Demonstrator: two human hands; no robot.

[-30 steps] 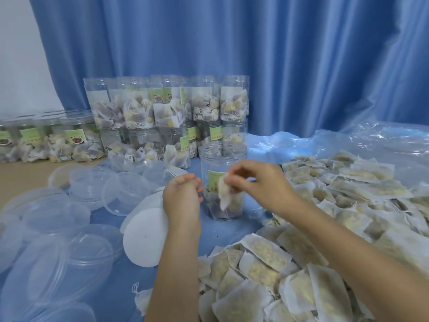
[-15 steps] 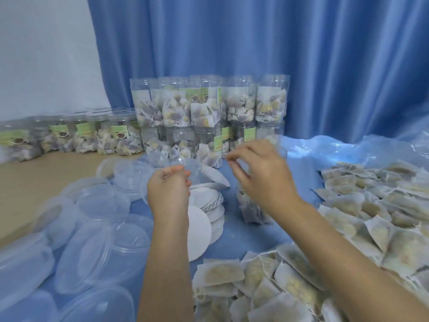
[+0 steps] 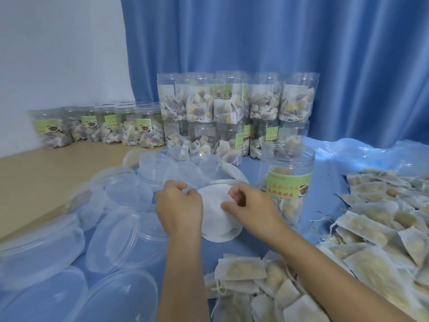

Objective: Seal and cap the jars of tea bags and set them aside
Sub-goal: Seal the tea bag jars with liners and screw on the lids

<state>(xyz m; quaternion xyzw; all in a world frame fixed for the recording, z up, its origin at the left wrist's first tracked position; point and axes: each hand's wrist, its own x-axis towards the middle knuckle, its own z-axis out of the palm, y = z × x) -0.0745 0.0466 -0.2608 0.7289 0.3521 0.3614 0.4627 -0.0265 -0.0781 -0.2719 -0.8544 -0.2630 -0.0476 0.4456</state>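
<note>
An uncapped clear jar [image 3: 287,180] with a green label stands on the blue sheet, holding tea bags in its lower part. Left of it lies a stack of white round seal discs [image 3: 214,225]. My right hand [image 3: 251,208] is over the stack's right side, with thumb and curled fingers pinching the top disc. My left hand [image 3: 180,205] sits at the stack's left edge, fingers curled against the rim. Clear plastic lids [image 3: 125,231] lie piled to the left.
Filled, capped jars [image 3: 234,108] stand stacked two high against the blue curtain, and a further row [image 3: 97,126] stands along the wall at left. Loose tea bags [image 3: 376,233] cover the right and the front. The bare wooden tabletop [image 3: 41,175] shows at far left.
My right hand let go of a tea bag at the open jar and moved left to the seal discs. My left hand dropped onto the stack's edge. The view swung left.
</note>
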